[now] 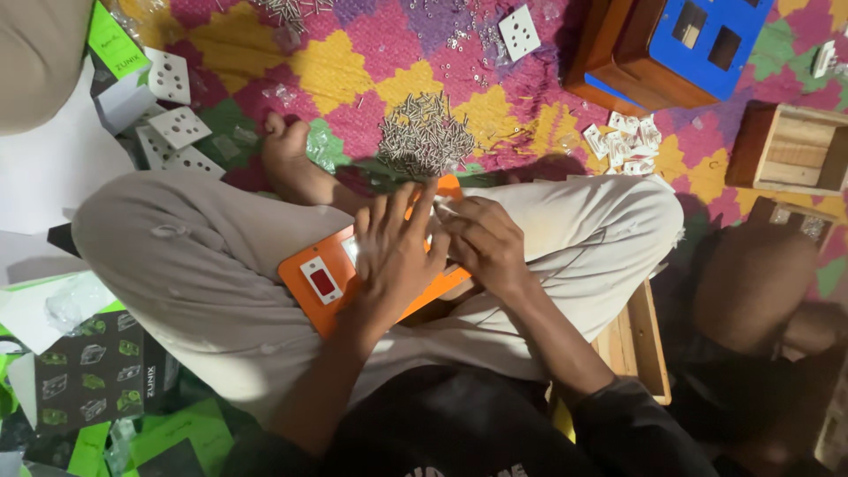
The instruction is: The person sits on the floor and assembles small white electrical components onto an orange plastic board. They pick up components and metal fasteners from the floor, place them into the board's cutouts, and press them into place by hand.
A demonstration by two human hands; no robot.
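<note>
An orange switch plate [309, 265] with a white rocker switch with a red button [321, 282] lies across my lap. My left hand [395, 252] rests flat on the plate, fingers spread, pressing it down. My right hand [485, 240] is beside it at the plate's right end, fingers curled onto a small white part [444, 208] on the plate; what it grips is mostly hidden. A heap of small metal screws [426, 132] lies on the patterned cloth just beyond my knees.
White socket modules [177, 124] and green and black packaging [97, 371] lie at the left. A blue-faced wooden box [698, 40], an open wooden box [791, 150] and small white parts [625, 141] lie at the right. Another wooden box [640, 349] stands by my right leg.
</note>
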